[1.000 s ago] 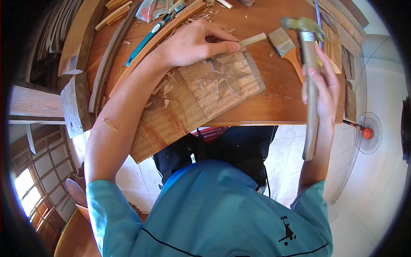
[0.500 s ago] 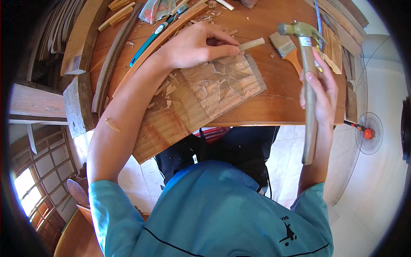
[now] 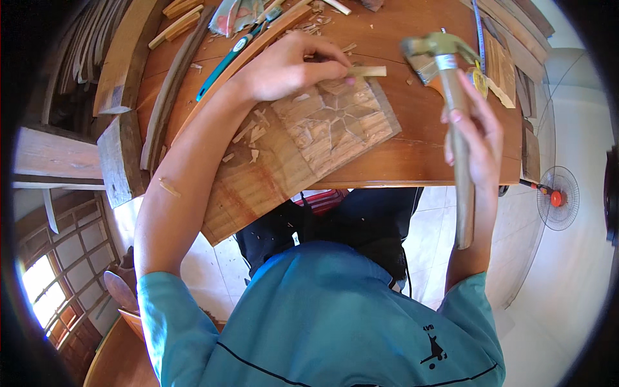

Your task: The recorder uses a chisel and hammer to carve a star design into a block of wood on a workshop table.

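Note:
My left hand (image 3: 296,71) is closed around a chisel, whose pale handle (image 3: 374,71) sticks out to the right; its working end is hidden by the fingers. It hovers over the far edge of a wooden board (image 3: 248,193) with a star-like flower pattern (image 3: 338,116) carved in relief. Loose wood chips (image 3: 258,134) lie on the board's left part. My right hand (image 3: 480,142) grips a claw hammer (image 3: 460,155) by its wooden handle. The hammer's metal head (image 3: 438,45) is raised to the right of the chisel, apart from it and slightly blurred.
Partly behind the hammer head lies a flat paintbrush (image 3: 422,69). A teal-handled tool (image 3: 222,68) and long wooden strips (image 3: 174,90) are on the table (image 3: 380,168) at left. Wood pieces (image 3: 500,64) line the right side. A fan (image 3: 556,198) stands beyond the table.
The hammer and my right hand have shifted left, bringing the head nearer the chisel. The chisel's handle end has moved slightly left and down, now lying more level.

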The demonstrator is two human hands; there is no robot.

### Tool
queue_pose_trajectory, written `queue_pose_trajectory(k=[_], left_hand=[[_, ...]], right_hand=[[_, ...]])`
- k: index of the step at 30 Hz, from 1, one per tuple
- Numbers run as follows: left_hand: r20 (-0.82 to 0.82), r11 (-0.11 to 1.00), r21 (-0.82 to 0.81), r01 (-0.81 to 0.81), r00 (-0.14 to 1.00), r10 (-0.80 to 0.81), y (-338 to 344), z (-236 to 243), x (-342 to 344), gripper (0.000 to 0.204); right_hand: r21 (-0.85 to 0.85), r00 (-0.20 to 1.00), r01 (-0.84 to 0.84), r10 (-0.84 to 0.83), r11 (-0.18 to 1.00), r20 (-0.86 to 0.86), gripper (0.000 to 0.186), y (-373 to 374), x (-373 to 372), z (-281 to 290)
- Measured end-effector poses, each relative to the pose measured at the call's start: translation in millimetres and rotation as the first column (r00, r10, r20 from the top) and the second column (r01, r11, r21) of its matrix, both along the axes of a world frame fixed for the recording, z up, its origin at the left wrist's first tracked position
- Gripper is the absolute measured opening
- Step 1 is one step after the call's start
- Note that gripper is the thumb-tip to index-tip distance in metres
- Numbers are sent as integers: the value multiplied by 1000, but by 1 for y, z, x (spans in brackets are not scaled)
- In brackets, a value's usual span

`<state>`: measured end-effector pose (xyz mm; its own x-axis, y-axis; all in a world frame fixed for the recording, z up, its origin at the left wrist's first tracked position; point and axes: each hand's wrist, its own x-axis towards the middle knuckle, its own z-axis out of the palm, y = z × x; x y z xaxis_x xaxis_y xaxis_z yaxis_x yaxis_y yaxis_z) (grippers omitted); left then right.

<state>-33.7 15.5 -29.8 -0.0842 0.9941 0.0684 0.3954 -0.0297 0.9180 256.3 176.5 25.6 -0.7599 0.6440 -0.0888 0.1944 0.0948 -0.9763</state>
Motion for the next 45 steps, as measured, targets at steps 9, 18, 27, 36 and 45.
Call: queue_pose_trajectory(k=[9,18,27,36,45], left_hand=[[88,995,100,-28,996,19,-4,16,-3,29],[71,996,32,-81,994,79,-8,19,3,30],[15,994,47,-100,995,99,-8,18,-3,26],[156,994,79,-72,986,59,-6,15,-2,29],[197,996,67,-65,979,51,-6,17,2,33]], right_hand=[[65,994,110,-108,992,-32,58,13,12,1],[20,994,113,-113,993,4,60,5,15,-4],[48,999,41,-41,998,-8,62,-3,7,10],[28,999,-17,18,999,-37,64,-5,1,15],[41,999,-42,42,998,-16,64,-1,-3,24]])
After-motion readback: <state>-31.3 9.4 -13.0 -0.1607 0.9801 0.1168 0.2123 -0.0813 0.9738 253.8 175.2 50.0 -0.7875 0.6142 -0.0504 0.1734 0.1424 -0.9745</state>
